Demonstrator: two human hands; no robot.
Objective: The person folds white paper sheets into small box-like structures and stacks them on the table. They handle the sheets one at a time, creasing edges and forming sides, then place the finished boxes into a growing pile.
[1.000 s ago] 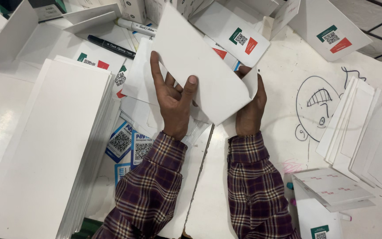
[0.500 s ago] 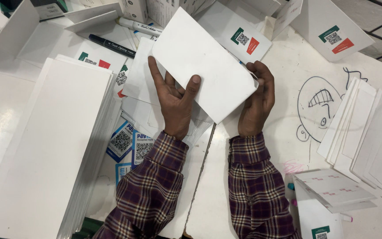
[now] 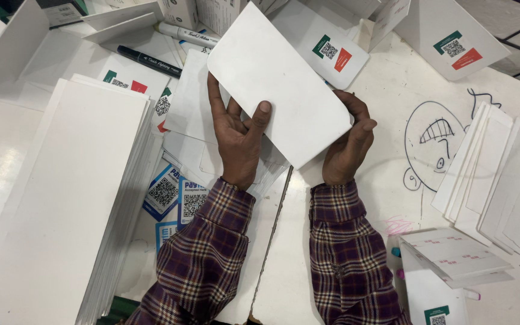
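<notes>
Both hands hold a white card

Left hand (image 3: 239, 141) and right hand (image 3: 345, 147) pinch the card (image 3: 278, 78) edges above the table (image 3: 386, 96); folding seems next.

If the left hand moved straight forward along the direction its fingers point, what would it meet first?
Probably the black marker. The left hand points up-left, away from the person, from under the white card it holds. Loose white sheets lie below that line; height is unclear.
</notes>
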